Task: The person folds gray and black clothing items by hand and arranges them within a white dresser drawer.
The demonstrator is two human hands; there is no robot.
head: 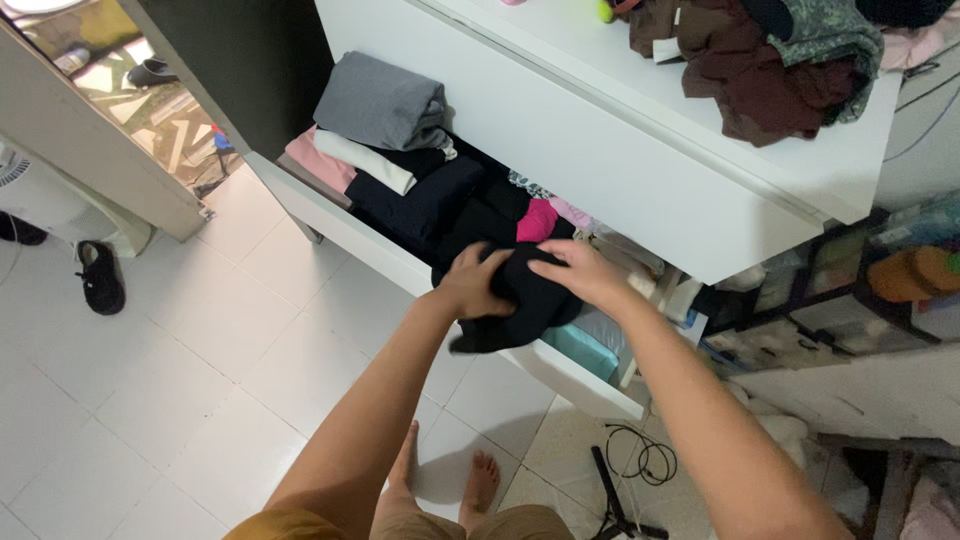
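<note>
Both hands hold a black garment (520, 305) over the front edge of an open white drawer (345, 228). My left hand (472, 283) grips its left side, and part of the cloth hangs below the hand. My right hand (582, 271) lies on top of the garment with fingers closed on it. In the drawer lie a folded grey garment (385, 100), a white roll (362, 162), a pink piece (318, 158), dark navy clothes (420, 200) and a bright pink item (538, 220).
The white dresser top (700, 120) carries a heap of dark red and patterned clothes (775, 60). A black shoe (100, 277) lies on the white tiled floor at left. A black cable (640, 460) lies near my bare feet (480, 485). Cluttered shelves (850, 290) stand at right.
</note>
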